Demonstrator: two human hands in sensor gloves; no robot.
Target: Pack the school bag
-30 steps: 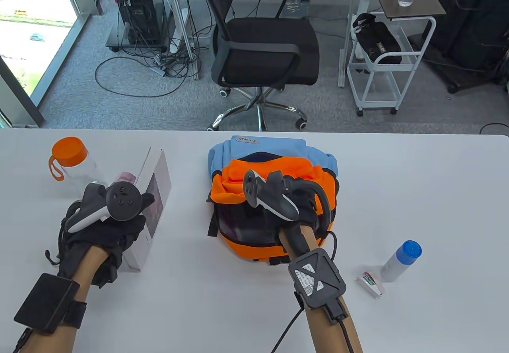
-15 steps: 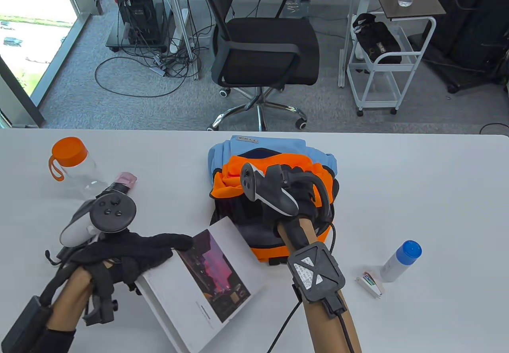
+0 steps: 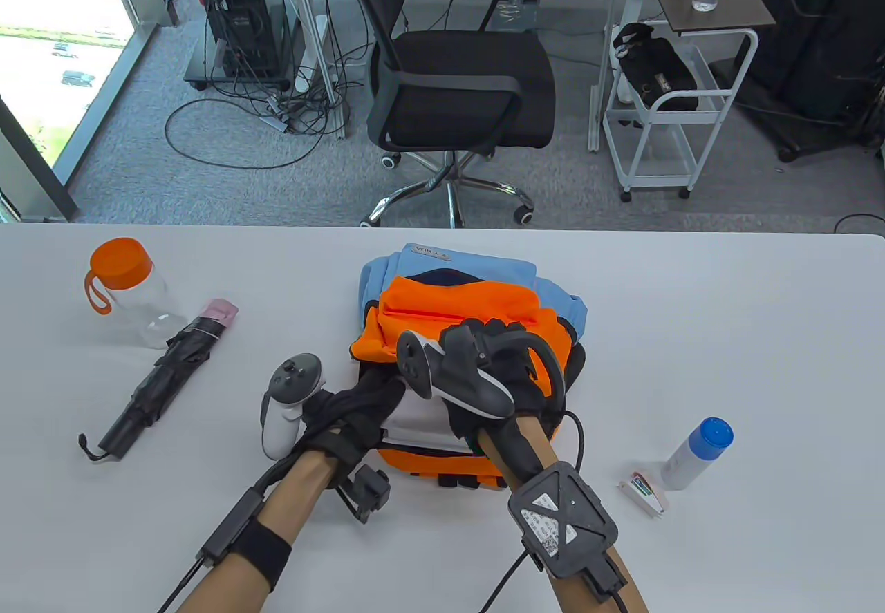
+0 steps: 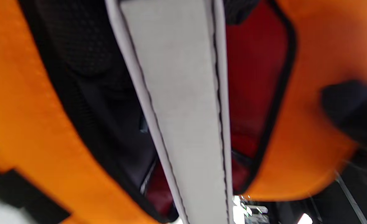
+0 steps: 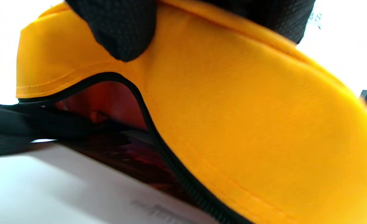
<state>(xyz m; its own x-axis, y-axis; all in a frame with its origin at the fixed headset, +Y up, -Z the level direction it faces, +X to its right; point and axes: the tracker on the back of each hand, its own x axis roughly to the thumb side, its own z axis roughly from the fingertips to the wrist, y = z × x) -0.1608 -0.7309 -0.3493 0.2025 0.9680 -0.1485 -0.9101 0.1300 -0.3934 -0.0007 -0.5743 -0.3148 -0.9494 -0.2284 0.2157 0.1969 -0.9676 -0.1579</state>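
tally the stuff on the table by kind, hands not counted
bag: 1
book: 1
umbrella: 1
orange-lid bottle: 1
blue-cap bottle: 1
small white item, kind unclear: 1
total: 6

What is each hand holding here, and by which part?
Left hand holds the white book by its near end; right hand holds the backpack by its orange opening flap.

The orange and blue school bag (image 3: 470, 309) lies flat on the table, its main compartment open. A white book (image 3: 422, 423) sits partly inside that opening. A folded black umbrella (image 3: 162, 378) lies well left of the bag.
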